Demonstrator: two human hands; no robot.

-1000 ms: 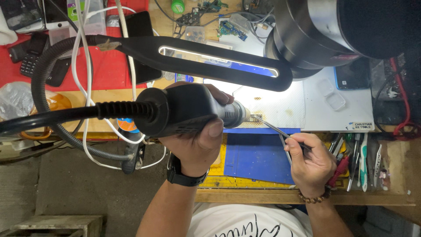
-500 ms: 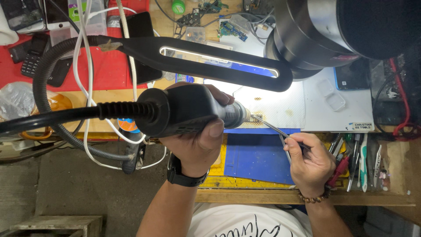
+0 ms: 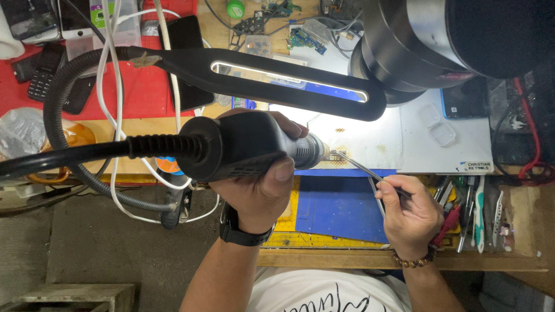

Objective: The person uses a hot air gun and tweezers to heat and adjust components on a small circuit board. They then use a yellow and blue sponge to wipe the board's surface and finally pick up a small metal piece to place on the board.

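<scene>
1. My left hand [image 3: 260, 185] is wrapped round the black hot-air handpiece [image 3: 243, 147], fingers curled over the top and the thumb pressed along its underside. Its metal nozzle [image 3: 309, 151] points right, at the lit patch of the white work mat [image 3: 370, 141].
2. I judge the handpiece fairly heavy and rigid. The thick ribbed hose [image 3: 87, 153] trailing off to the left will likely drag on it, so a full grip on the fat plastic body seems right. I'd stay off the nozzle, which is probably hot.
3. My right hand [image 3: 407, 216] pinches a pair of thin metal tweezers [image 3: 361, 169], fingers closed together on the rear end. The tips reach up-left to just beside the nozzle mouth.
4. The tweezers look light, springy and slick, so I'd hold them near the back, as here. What the tips hold is too small to tell.
5. The surface is crowded. A blue mat [image 3: 341, 208] lies under my wrists, with hand tools [image 3: 468, 214] racked to the right.
6. A black lamp arm [image 3: 277, 81] crosses overhead, and a microscope barrel [image 3: 428, 40] crowds the upper right. Phones and white cables lie on a red mat [image 3: 133, 86] to the left.
</scene>
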